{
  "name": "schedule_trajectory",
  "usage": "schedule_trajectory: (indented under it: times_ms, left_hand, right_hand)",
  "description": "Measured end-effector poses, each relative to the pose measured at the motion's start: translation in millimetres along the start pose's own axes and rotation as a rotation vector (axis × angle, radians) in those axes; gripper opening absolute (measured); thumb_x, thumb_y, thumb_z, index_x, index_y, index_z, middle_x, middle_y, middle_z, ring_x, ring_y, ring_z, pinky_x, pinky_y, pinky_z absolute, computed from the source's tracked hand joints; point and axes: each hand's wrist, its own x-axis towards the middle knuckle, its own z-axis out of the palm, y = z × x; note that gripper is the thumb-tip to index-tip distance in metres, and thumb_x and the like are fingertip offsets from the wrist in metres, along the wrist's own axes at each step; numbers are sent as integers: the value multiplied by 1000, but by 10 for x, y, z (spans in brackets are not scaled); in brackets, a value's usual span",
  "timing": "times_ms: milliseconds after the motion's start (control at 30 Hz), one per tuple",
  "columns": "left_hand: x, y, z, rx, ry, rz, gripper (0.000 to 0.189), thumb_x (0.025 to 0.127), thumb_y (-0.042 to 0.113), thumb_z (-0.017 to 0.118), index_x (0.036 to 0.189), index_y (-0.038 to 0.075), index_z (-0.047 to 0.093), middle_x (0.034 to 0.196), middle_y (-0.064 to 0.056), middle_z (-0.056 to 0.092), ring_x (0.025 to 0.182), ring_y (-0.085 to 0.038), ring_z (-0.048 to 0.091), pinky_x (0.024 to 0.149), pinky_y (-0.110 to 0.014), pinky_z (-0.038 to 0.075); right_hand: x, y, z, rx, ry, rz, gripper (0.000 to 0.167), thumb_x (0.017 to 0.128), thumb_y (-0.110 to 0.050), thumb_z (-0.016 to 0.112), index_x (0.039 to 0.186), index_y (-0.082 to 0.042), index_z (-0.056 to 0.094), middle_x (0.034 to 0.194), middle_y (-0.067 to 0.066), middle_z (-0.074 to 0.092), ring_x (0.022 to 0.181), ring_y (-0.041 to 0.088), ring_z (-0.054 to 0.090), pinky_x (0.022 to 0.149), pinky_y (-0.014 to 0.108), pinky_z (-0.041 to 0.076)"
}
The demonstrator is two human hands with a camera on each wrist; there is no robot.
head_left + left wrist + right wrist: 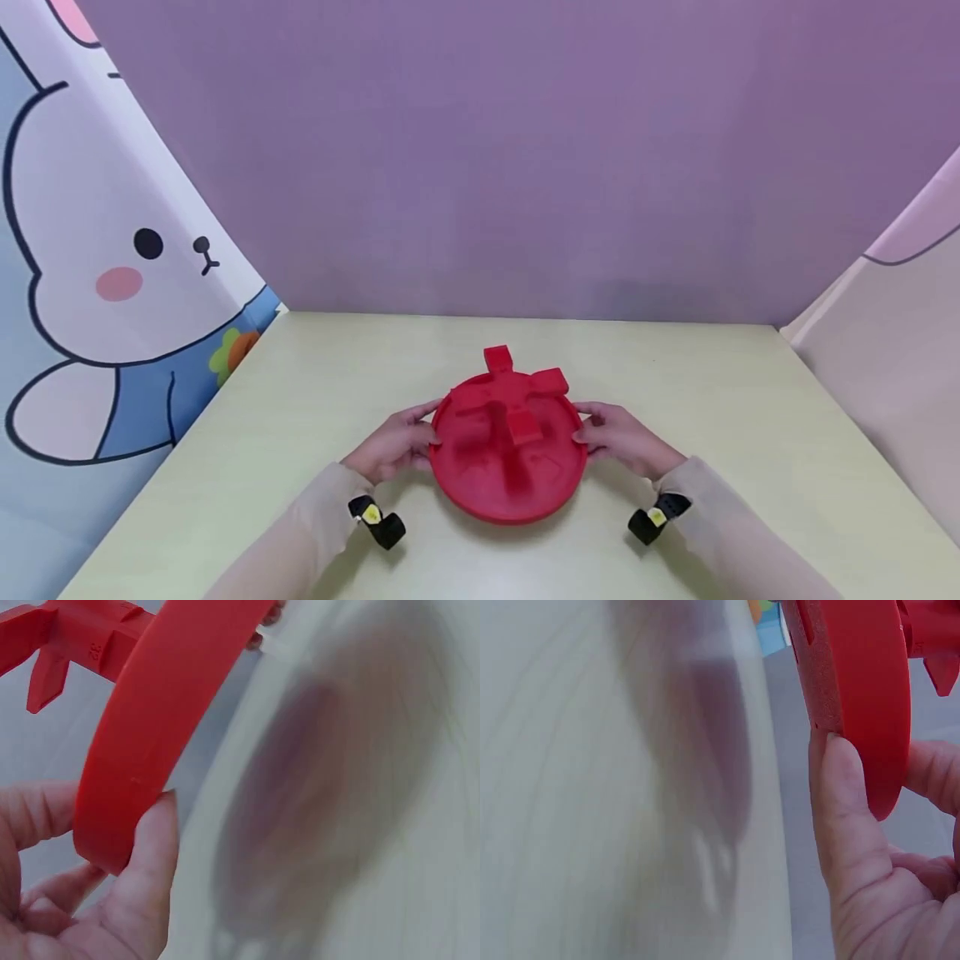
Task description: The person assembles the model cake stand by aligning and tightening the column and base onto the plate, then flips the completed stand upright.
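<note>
In the head view, a round red plastic disc (510, 492) with a raised rim is held in both hands, tilted above the table. A red cross-shaped piece (507, 390) with blocky arm ends stands out from its face; the number 32 shows on it in the left wrist view. My left hand (397, 442) pinches the disc's rim (142, 765) on the left side between thumb and fingers. On the opposite side my right hand (618, 437) grips the rim (874, 697) the same way. How the cross joins the disc is hard to see.
A pale table (360, 358) lies under the hands, with the disc's shadow on it. Behind stands a purple panel (525, 167). A cartoon-printed cloth (112, 208) hangs at the left, and a light sheet (892, 358) at the right.
</note>
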Motion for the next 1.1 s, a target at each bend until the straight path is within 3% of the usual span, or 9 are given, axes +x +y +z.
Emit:
schedule_trajectory:
  times_ms: [167, 300, 433, 600, 667, 767, 867, 1000, 1100]
  left_hand:
    - [-37, 31, 92, -92, 37, -13, 62, 92, 3, 54, 149, 7, 33, 92, -5, 61, 61, -15, 65, 66, -32, 58]
    - [-46, 69, 164, -229, -37, -25, 60, 97, 6, 50, 152, 11, 27, 96, -4, 61, 63, -15, 67, 69, -32, 57]
    - [-38, 116, 225, -306, -98, -11, 60, 98, 3, 46, 153, 10, 22, 93, -4, 61, 64, -14, 66, 69, -30, 57]
    - [-32, 171, 272, -352, -107, 12, 59, 99, 1, 44, 153, 9, 22, 96, -4, 62, 63, -14, 67, 67, -29, 57]
    - [-29, 181, 277, -363, -103, 17, 58, 99, 1, 44, 153, 9, 23, 97, -4, 63, 63, -14, 67, 67, -28, 57]
    - [-11, 177, 273, -368, -99, 25, 57, 99, 1, 44, 152, 9, 24, 98, -3, 64, 63, -14, 67, 68, -28, 57]
    - [16, 166, 262, -363, -98, 37, 57, 99, 1, 44, 152, 8, 24, 98, -3, 64, 64, -13, 67, 68, -27, 57]
    - [44, 143, 235, -372, -80, 26, 57, 98, 1, 44, 152, 7, 24, 98, -3, 65, 64, -12, 66, 68, -26, 57]
    - [52, 137, 228, -389, -63, 4, 57, 98, 3, 45, 152, 7, 25, 99, -3, 66, 67, -12, 67, 71, -27, 56]
  right_hand:
    - [-128, -16, -34, 97, -2, -33, 62, 95, -7, 58, 142, 17, 25, 96, 6, 64, 75, 16, 65, 72, 29, 57]
    - [-221, -57, -77, 191, 43, -41, 60, 97, -11, 57, 141, 17, 28, 100, 3, 66, 79, 14, 66, 75, 28, 56]
    - [-304, -77, -117, 262, 104, -53, 59, 97, -15, 58, 142, 14, 31, 103, 0, 66, 83, 12, 66, 76, 26, 55]
    - [-382, -44, -159, 357, 86, -132, 32, 99, -13, 53, 130, -9, 60, 101, -1, 67, 81, 12, 66, 77, 25, 55]
    - [-398, -16, -181, 364, 57, -176, 31, 100, -6, 48, 125, -13, 65, 103, -2, 67, 81, 12, 66, 78, 26, 55]
    - [-413, 20, -203, 256, 49, -204, 42, 96, 2, 48, 137, -4, 52, 110, -2, 64, 85, 14, 67, 81, 27, 54]
    - [-417, 36, -188, 51, 94, -199, 57, 91, 1, 58, 143, 9, 35, 120, 5, 59, 88, 16, 67, 82, 28, 54]
    - [-413, 23, -109, -145, 172, -217, 62, 88, -1, 65, 141, 11, 36, 120, 20, 55, 87, 20, 67, 79, 28, 55]
    - [-396, -9, -39, -288, 274, -271, 60, 86, 0, 68, 138, 11, 41, 112, 23, 56, 84, 22, 66, 73, 27, 56]
